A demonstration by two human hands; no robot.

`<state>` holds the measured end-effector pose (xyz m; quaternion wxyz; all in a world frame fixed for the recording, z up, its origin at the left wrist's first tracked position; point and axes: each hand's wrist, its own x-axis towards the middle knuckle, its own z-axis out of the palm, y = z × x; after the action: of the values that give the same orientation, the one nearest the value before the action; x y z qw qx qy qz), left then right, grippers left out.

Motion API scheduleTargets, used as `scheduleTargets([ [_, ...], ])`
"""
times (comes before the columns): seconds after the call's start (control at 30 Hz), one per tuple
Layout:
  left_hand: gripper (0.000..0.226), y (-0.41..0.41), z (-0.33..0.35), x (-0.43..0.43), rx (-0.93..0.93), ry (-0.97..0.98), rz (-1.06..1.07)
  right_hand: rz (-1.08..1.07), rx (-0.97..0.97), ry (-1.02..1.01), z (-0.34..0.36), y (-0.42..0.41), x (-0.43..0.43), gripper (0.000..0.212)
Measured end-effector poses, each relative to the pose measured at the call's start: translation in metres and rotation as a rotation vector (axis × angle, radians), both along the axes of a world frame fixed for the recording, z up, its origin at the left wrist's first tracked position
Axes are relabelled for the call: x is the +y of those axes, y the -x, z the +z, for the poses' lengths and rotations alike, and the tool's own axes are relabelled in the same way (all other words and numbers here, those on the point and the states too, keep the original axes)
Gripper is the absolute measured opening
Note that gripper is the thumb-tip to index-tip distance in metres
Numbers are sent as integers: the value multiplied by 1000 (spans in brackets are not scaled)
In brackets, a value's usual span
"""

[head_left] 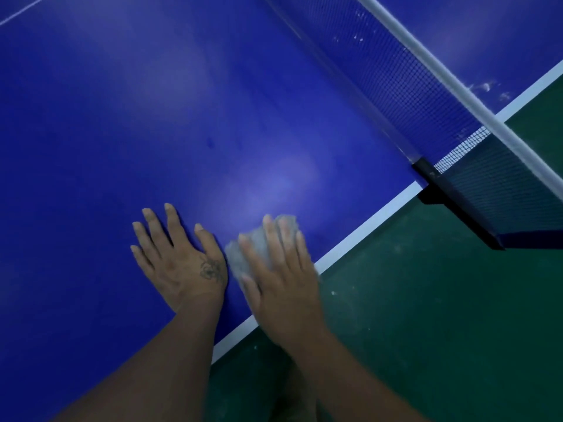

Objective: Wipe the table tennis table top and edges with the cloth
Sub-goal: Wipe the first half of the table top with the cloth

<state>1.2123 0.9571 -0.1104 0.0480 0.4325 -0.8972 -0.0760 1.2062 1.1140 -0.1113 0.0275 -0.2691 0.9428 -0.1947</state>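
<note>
Blue counter (152,117), edged in white, is crossed by a net (411,86) above green floor (426,315). Grey cloth (237,260) is pressed near the edge under the flat right hand (280,275); the left hand (179,260) is spread flat beside.

The blue surface (152,117) looks smooth, with a soft satin sheen where pale light pools; its white edge line (359,229) is matt. The grey cloth (240,260) seems a thin, soft fabric, though blur hides its weave. The net (411,86) is fine dark mesh under a smooth white band (426,53). Its clamp (451,202) is matt black. The green floor (441,330) is matt and speckled.
</note>
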Motion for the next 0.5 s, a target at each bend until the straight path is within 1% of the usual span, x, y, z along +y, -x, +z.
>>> scheduleTargets([
  [0.07, 67, 0, -2, -1, 9, 4, -2, 78, 34, 4, -7, 6, 25, 55],
  [0.13, 66, -1, -2, -1, 7, 10, 3, 32, 74, -127, -10, 39, 59, 52],
  [0.17, 66, -1, -1, 0, 4, 14, 3, -52, 80, -186, -10, 63, 76, 52],
  [0.23, 66, 0, -1, 1, 1, 12, -3, -274, 31, -236, -5, 111, 99, 58],
  [0.3, 67, 0, -1, 0, -3, 3, -3, -460, -50, -247, 0, 140, 93, 62],
  [0.33, 67, 0, 0, 0, -3, -2, -5, -512, -71, -251, 1, 145, 79, 63],
  [0.4, 68, 1, -1, 0, -1, -13, -9, -523, -74, -257, 1, 139, 47, 64],
  [0.5, 67, 1, -1, 0, -4, -2, 2, -346, -8, -194, -3, 93, 12, 68],
])
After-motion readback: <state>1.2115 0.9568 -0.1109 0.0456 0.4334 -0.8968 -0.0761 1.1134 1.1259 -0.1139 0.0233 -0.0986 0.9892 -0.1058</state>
